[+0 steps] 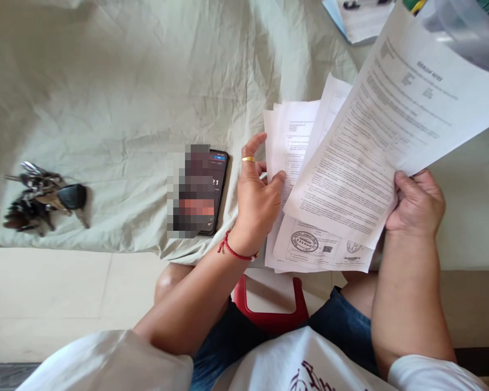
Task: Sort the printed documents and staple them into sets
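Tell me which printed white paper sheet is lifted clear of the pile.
The large printed sheet gripped by the right hand, tilted up over the others. The stamped sheets lie flat under the left hand.

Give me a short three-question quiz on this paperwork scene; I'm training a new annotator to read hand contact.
1. True or false: the right hand holds a printed sheet lifted above the paper stack.
2. Which lies nearest the left hand? A) bunch of keys B) phone C) red stool
3. Fill in: the left hand's thumb rests on the edge of the ____.

Key: 1 true; 2 B; 3 paper stack.
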A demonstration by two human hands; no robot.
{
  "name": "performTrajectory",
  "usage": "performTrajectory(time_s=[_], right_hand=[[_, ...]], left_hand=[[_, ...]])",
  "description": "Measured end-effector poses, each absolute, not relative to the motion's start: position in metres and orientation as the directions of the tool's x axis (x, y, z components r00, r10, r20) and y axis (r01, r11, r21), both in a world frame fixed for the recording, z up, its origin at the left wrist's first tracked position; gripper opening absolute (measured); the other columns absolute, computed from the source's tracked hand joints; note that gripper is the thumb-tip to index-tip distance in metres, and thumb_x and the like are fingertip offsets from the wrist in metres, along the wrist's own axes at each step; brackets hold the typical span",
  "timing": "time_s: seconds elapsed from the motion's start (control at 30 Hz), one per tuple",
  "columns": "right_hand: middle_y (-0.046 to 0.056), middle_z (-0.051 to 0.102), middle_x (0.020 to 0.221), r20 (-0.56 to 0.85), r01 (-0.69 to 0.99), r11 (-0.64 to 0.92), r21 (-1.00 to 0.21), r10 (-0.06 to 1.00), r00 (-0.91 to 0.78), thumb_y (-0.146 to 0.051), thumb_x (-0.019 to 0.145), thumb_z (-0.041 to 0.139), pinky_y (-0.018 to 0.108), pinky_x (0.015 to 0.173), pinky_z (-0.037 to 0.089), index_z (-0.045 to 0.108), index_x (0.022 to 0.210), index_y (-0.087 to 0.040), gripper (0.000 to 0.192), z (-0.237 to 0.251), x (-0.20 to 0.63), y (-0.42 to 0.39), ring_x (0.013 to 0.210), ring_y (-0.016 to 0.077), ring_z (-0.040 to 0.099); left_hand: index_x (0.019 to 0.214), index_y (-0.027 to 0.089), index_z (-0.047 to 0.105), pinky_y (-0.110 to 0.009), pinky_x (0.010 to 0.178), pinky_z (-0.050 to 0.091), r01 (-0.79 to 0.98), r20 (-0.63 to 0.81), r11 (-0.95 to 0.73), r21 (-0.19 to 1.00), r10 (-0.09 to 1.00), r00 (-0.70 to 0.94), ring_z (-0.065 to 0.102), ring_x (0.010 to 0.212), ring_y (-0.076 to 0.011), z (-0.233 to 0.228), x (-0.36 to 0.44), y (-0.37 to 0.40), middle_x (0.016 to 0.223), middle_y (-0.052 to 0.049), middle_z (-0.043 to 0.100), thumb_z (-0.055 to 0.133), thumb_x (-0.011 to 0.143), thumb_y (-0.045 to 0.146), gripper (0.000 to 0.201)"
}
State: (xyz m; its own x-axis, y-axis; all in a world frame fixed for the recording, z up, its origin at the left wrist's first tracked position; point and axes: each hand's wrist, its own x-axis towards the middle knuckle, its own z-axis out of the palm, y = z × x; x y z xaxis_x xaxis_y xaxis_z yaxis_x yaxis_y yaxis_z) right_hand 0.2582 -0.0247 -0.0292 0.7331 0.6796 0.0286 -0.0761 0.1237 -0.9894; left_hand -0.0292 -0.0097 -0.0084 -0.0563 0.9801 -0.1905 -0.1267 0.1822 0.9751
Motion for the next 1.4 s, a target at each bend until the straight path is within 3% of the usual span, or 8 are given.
performTrajectory(time_s=[0.1, 0.2, 0.3, 0.4, 0.6, 0.8, 1.1, 1.4], right_hand=[[0.003, 0.089, 0.102, 0.022, -0.075, 0.119, -0.99, 0.661, 0.75, -0.014, 0.068, 0.083, 0.058, 0.135, 0.061, 0.091, 0.095, -0.022, 0.029, -0.031, 0.26, -0.024, 0.103, 0.0224, 0.086], [0.003, 0.088, 0.1, 0.03, -0.071, 0.129, -0.989, 0.648, 0.761, -0.016, 0.065, 0.084, 0.056, 0.13, 0.065, 0.091, 0.094, -0.021, 0.03, -0.034, 0.261, -0.024, 0.102, 0.023, 0.086], [0.001, 0.089, 0.099, 0.041, -0.053, 0.126, -0.991, 0.642, 0.766, -0.019, 0.064, 0.086, 0.059, 0.127, 0.066, 0.091, 0.092, -0.024, 0.029, -0.036, 0.262, -0.024, 0.1, 0.024, 0.085], [0.001, 0.089, 0.098, 0.061, -0.032, 0.135, -0.99, 0.634, 0.771, -0.021, 0.063, 0.087, 0.059, 0.125, 0.067, 0.089, 0.09, -0.024, 0.027, -0.037, 0.262, -0.024, 0.1, 0.0237, 0.084], [0.003, 0.086, 0.104, 0.1, 0.001, 0.149, -0.989, 0.655, 0.749, -0.024, 0.066, 0.092, 0.055, 0.12, 0.068, 0.086, 0.094, -0.022, 0.029, -0.037, 0.261, -0.025, 0.104, 0.0237, 0.083], [0.001, 0.086, 0.102, 0.135, 0.024, 0.173, -0.985, 0.668, 0.731, -0.026, 0.062, 0.091, 0.056, 0.121, 0.067, 0.086, 0.092, -0.024, 0.03, -0.035, 0.261, -0.024, 0.102, 0.0231, 0.081], [0.002, 0.083, 0.096, 0.167, 0.08, 0.159, -0.984, 0.668, 0.725, -0.031, 0.061, 0.095, 0.053, 0.111, 0.069, 0.084, 0.091, -0.022, 0.033, -0.033, 0.252, -0.024, 0.096, 0.0234, 0.079], [0.001, 0.085, 0.09, 0.177, 0.105, 0.146, -0.984, 0.672, 0.719, -0.034, 0.061, 0.096, 0.051, 0.102, 0.071, 0.086, 0.087, -0.025, 0.029, -0.029, 0.245, -0.026, 0.088, 0.022, 0.077]], left_hand=[[0.158, 0.038, 0.063, -0.03, 0.072, 0.052, -0.096, -0.166, 0.158, 0.983, 0.983, -0.082, 0.064, 0.076, -0.0151, -0.005, -0.03, -0.01, 0.103, 0.001, 0.069, 0.073, 0.097, 0.003, 0.071], [0.117, 0.03, 0.083, -0.031, 0.066, 0.043, -0.041, -0.176, 0.175, 0.984, 0.983, -0.042, 0.053, 0.069, -0.0161, -0.003, -0.029, -0.01, 0.082, 0.002, 0.062, 0.07, 0.096, 0.006, 0.034], [0.086, 0.026, 0.081, -0.032, 0.063, 0.039, -0.044, -0.216, 0.217, 0.975, 0.976, 0.033, 0.053, 0.069, -0.0169, -0.003, -0.027, -0.01, 0.077, 0.001, 0.067, 0.069, 0.094, 0.008, 0.023], [0.088, 0.025, 0.08, -0.031, 0.065, 0.043, -0.082, -0.233, 0.236, 0.968, 0.971, 0.046, 0.06, 0.077, -0.0183, -0.005, -0.026, -0.01, 0.086, -0.001, 0.076, 0.07, 0.092, 0.009, 0.019], [0.091, 0.023, 0.079, -0.03, 0.066, 0.045, -0.121, -0.315, 0.32, 0.94, 0.947, 0.057, 0.059, 0.074, -0.0172, -0.002, -0.026, -0.01, 0.084, -0.001, 0.072, 0.072, 0.101, 0.017, 0.014], [0.09, 0.022, 0.077, -0.03, 0.078, 0.051, -0.166, -0.316, 0.324, 0.931, 0.946, 0.073, 0.064, 0.087, -0.0186, 0.002, -0.023, -0.009, 0.092, -0.004, 0.074, 0.067, 0.113, 0.025, 0.025], [0.085, 0.024, 0.062, -0.032, 0.078, 0.052, -0.186, -0.279, 0.294, 0.938, 0.955, 0.101, 0.06, 0.08, -0.0181, 0.0, -0.024, -0.011, 0.084, -0.001, 0.063, 0.073, 0.116, 0.046, 0.04], [0.087, 0.023, 0.072, -0.03, 0.081, 0.051, -0.141, -0.251, 0.261, 0.955, 0.964, 0.087, 0.059, 0.082, -0.0175, 0.001, -0.026, -0.01, 0.086, -0.001, 0.068, 0.069, 0.11, 0.023, 0.023]])
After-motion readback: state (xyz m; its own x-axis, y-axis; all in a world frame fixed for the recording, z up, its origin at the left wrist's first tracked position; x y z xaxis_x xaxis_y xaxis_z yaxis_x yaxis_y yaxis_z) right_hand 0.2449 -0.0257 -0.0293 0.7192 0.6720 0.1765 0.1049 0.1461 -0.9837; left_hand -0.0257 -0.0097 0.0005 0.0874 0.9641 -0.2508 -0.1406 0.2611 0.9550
